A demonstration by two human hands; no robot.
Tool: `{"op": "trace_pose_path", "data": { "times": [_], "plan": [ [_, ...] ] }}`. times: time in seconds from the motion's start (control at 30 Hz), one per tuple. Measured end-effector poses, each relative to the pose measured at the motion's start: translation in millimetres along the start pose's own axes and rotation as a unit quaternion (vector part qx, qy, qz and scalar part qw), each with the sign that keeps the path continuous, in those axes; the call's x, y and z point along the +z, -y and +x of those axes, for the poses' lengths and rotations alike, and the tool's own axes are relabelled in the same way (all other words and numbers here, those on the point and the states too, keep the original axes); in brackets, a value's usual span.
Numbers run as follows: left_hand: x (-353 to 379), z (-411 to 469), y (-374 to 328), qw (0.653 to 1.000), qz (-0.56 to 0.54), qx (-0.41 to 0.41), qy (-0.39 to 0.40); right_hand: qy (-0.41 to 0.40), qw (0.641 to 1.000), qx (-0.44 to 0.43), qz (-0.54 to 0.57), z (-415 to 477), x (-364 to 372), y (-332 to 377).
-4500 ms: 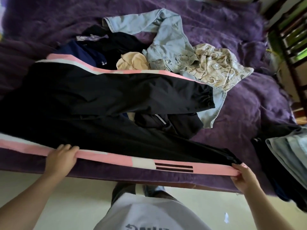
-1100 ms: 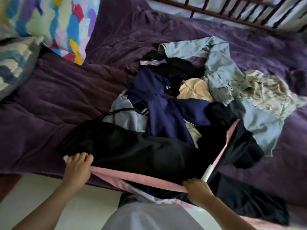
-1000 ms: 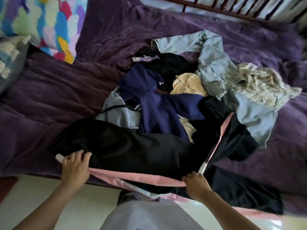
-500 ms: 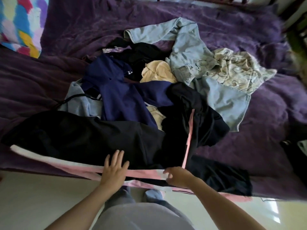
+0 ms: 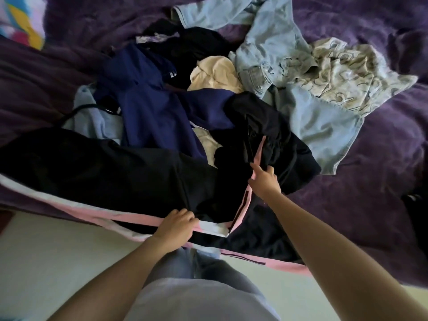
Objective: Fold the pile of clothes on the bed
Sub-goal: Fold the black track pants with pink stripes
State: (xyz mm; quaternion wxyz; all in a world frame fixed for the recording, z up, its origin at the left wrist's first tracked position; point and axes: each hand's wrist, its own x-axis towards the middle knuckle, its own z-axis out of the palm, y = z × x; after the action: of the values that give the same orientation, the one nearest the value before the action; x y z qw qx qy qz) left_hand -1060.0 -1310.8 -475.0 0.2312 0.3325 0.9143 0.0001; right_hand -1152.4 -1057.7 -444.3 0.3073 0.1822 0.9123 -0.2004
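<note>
**Black track pants half-folded at the bed's edge**

The black track pants point(image 5: 115, 172) lie across the near edge of the bed point(image 5: 370, 193), stretching far out to the left of both hands. Their pink stripe point(image 5: 129, 218) runs along the edge towards the left hand.

The left hand point(image 5: 176, 224) sits on that stripe with its fingers curled over the hem, gripping the pants. Just right of it the stripe turns a corner and climbs away from the person, where one leg is doubled back over the rest.

The right hand point(image 5: 264, 181) is further from the person than the left and a little to its right, on the doubled-back leg. Its index finger lies stretched along the pink stripe and the other fingers are against the black cloth. Whether they pinch it cannot be told.

Beyond both hands lies the unfolded pile. A navy garment point(image 5: 150, 117) is beyond the left hand, with a pale blue piece point(image 5: 92, 117) to its left. A cream garment point(image 5: 215, 72) and another black one point(image 5: 196, 47) are further back. Beyond and to the right of the right hand sprawls a light denim garment point(image 5: 273, 42), with a beige patterned top point(image 5: 347, 72) lying on it.

A multicoloured pillow point(image 5: 20, 22) is far off beyond the left hand. The pale floor point(image 5: 46, 262) shows below the left forearm.
</note>
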Motion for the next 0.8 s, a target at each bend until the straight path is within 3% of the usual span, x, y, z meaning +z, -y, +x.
{"op": "trace_pose_path", "data": {
  "times": [0.13, 0.2, 0.33, 0.43, 0.5, 0.63, 0.8],
  "plan": [
    [-7, 2, 3, 1.0, -0.003, 0.013, 0.023, 0.012, 0.998, 0.044, 0.038, 19, -3, 5],
    [-16, 4, 0, 0.999, -0.024, 0.022, 0.029, -0.052, 0.989, 0.054, 0.125, 11, -7, -2],
    [-25, 13, -6, 0.988, -0.023, 0.078, 0.131, -0.308, 0.892, 0.112, 0.312, -37, -22, -46],
    [-34, 22, -11, 0.979, -0.006, 0.112, 0.169, -0.392, 0.812, 0.183, 0.391, -81, -4, -95],
    [-33, 29, -14, 0.974, 0.0, 0.147, 0.171, -0.377, 0.767, 0.262, 0.448, -107, 21, -122],
    [-31, 35, -22, 0.959, 0.039, 0.185, 0.211, -0.291, 0.736, 0.378, 0.481, -124, 69, -166],
    [-31, 31, -25, 0.956, 0.022, 0.182, 0.229, -0.283, 0.662, 0.47, 0.51, -110, 63, -191]
  ]
}}
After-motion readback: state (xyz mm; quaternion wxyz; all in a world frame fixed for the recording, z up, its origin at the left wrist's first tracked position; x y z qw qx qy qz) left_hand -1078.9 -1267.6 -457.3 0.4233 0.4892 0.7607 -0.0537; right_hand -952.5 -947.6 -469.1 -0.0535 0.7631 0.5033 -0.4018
